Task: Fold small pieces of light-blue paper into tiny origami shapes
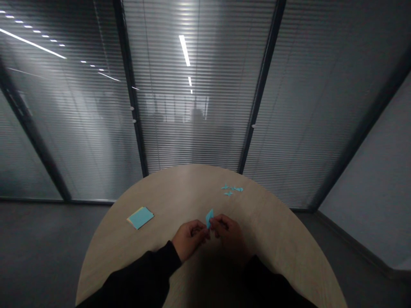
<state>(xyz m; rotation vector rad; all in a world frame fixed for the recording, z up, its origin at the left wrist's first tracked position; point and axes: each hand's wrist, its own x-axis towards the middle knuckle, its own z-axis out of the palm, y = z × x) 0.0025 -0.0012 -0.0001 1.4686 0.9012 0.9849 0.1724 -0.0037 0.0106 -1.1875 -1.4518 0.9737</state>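
Note:
A small folded piece of blue paper point(209, 217) stands up between my two hands, above the near middle of the table. My left hand point(190, 237) pinches its lower end with thumb and forefinger. From the other side, my right hand point(228, 231) grips the paper's right edge, fingers curled. The lower part of the paper is hidden by my fingertips. Off to the left lies a stack of square paper sheets point(141, 217), blue on top with a yellow edge showing. Several small folded blue paper pieces point(231, 188) lie farther back, right of the middle.
The round wooden table point(189, 184) reaches almost to a glass partition with blinds point(195, 141). Dark frame posts point(257, 94) divide the glass. A pale wall point(379, 192) stands on the right, and grey floor point(41, 252) shows at the left.

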